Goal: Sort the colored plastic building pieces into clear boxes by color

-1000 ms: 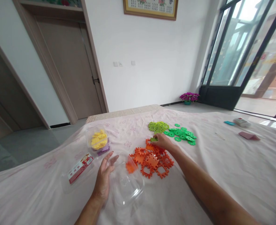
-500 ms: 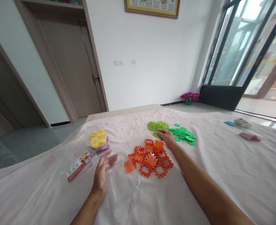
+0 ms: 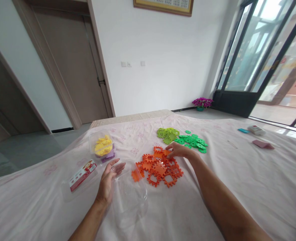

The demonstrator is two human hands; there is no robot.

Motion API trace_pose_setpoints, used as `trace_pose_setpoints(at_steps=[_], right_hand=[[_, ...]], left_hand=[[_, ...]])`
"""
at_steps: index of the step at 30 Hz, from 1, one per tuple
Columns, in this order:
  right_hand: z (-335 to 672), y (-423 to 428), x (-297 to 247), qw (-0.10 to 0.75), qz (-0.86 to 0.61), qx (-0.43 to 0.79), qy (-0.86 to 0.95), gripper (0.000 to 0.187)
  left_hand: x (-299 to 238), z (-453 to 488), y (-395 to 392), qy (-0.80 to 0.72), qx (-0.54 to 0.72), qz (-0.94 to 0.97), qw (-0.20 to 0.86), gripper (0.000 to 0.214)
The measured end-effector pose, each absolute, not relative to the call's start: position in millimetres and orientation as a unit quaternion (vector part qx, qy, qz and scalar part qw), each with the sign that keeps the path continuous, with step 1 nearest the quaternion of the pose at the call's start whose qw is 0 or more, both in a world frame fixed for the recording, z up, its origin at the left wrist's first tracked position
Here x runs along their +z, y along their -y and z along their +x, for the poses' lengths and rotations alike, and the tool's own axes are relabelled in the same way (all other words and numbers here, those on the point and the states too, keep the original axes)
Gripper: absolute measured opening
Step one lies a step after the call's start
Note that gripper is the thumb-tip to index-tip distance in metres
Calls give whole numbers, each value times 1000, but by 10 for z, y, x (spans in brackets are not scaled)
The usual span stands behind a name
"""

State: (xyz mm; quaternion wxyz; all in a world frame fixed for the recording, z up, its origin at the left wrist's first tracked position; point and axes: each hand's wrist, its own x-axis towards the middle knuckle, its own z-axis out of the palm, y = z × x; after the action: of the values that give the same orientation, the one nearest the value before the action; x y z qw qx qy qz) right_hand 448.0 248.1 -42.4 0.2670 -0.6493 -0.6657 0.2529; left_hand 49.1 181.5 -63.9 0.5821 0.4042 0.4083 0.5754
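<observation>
My left hand (image 3: 108, 179) grips the side of a clear plastic box (image 3: 130, 197), its fingers curled at the far rim. The box rests on the cloth, and I see nothing inside it. My right hand (image 3: 179, 150) reaches over a pile of orange interlocking plastic pieces (image 3: 160, 168). Its bent thumb and fingertips close on a piece at the pile's upper right edge. Just beyond that hand lie a yellow-green heap (image 3: 167, 134) of flat pieces and a looser heap of green disc-shaped pieces (image 3: 194, 141).
Left of the box lies a clear lid with a red and white label (image 3: 83, 175). Behind it stands a clear tub (image 3: 90, 144) of yellow pieces, with purple pieces (image 3: 109, 156) beside it. A pink item (image 3: 263, 144) and a blue item (image 3: 243, 130) lie far right on the rumpled cloth (image 3: 225, 174).
My right hand has moved from the yellow-green heap back toward me, onto the orange pile. My left hand stays at the clear box. The view has shifted slightly.
</observation>
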Motion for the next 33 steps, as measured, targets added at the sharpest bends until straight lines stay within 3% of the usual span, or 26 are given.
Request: trace_pose_setpoints(at_steps=[6, 11, 17, 21, 25, 29, 33], right_hand=[[4368, -2427, -254, 101, -632, 251, 726, 52], [4325, -2416, -228, 99, -626, 262, 728, 53], [4303, -2342, -164, 104, -602, 323, 723, 23], [4244, -2319, -113, 158, -585, 355, 712, 16], [4063, -2356, -44, 312, -580, 331, 675, 19], [3740, -2268, 122, 438, -536, 402, 600, 31], [3317, -2041, 291, 441, -470, 484, 592, 37]], left_hand=[[-625, 508, -1791, -411, 565, 423, 577, 58], [-615, 509, -1783, -411, 561, 430, 576, 56], [-581, 518, -1777, -412, 560, 425, 579, 56], [-561, 530, -1764, -412, 560, 422, 581, 55], [-549, 539, -1758, -416, 558, 433, 573, 51], [-543, 547, -1760, -421, 555, 442, 565, 49], [-538, 565, -1746, -419, 553, 449, 563, 45]])
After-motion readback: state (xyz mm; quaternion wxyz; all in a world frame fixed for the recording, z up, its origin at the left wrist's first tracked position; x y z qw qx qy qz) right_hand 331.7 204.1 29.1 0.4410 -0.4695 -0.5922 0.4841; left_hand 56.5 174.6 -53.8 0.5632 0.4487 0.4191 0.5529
